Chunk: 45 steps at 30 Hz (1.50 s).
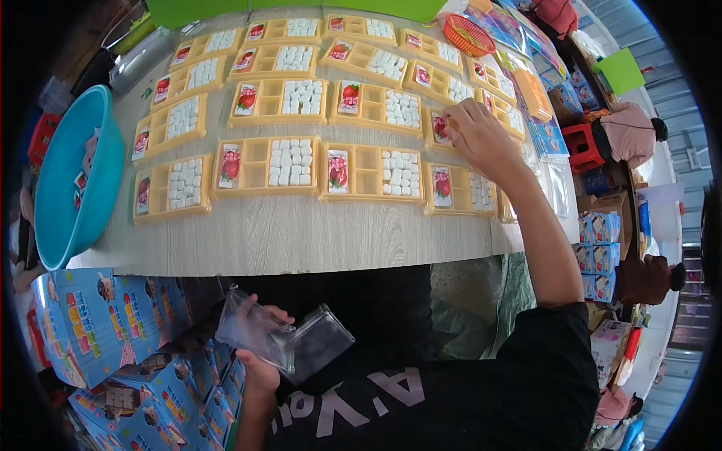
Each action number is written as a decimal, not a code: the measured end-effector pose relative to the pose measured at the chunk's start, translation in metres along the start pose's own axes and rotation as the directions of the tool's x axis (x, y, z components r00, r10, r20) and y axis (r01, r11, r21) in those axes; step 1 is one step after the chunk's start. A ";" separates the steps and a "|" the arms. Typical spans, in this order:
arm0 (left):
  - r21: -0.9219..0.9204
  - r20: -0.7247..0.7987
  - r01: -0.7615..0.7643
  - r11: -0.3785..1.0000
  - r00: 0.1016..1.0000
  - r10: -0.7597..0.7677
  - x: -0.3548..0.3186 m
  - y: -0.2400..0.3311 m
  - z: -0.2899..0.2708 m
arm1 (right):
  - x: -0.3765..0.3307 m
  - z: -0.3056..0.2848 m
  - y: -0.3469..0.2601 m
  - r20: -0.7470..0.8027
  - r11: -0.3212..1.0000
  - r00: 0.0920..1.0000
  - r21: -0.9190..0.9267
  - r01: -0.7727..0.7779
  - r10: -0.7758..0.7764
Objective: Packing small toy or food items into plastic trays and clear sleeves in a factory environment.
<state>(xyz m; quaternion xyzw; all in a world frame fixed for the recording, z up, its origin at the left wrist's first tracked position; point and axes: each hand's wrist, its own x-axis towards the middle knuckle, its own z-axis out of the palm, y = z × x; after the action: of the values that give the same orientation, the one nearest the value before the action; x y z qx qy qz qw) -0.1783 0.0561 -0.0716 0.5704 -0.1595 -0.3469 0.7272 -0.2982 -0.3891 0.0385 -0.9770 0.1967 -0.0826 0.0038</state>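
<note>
Low before my body, my left hand point(259, 368) grips clear plastic covers point(259, 331), two rectangular pieces at an angle to each other. Stretched out over the right part of the table is my right hand point(475, 135), its fingers bent together above a cream-yellow tray point(429, 147). Whatever those fingers hold is hidden. Several such trays stand in rows on the table. Most show a red-and-white strawberry packet point(230, 165) at the left, two small bare compartments in the middle and white marshmallows point(290, 162) at the right.
A large turquoise basin point(101, 180) with packets inside stands at the table's point(301, 233) left edge. At the far right lie a red basket point(469, 34) and orange trays point(532, 95). Blue printed cartons point(113, 323) are stacked at lower left. Other people sit farther right.
</note>
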 end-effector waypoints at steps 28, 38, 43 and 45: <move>0.050 0.153 -0.086 0.995 0.985 0.078 -0.002 0.002 -0.007 | -0.098 0.084 -0.306 0.077 0.298 0.857 0.950 0.091 -0.509; 0.054 0.219 -0.086 0.995 0.973 0.073 -0.002 0.005 -0.017 | -0.090 0.093 -0.303 0.081 0.163 0.832 0.987 0.012 -0.549; 0.098 0.242 -0.106 0.989 0.967 0.080 -0.001 0.005 -0.018 | -0.088 0.096 -0.300 0.088 0.093 0.822 0.995 -0.043 -0.563; 0.089 0.236 -0.097 0.991 0.969 0.074 -0.001 0.005 -0.015 | -0.088 0.096 -0.300 0.089 0.089 0.825 0.995 -0.047 -0.558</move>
<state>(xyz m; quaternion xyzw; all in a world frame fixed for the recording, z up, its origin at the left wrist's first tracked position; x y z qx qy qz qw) -0.1685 0.0681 -0.0711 0.5540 -0.2851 -0.3712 0.6885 -0.2477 -0.0807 -0.0581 -0.7366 -0.0948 0.0410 0.6684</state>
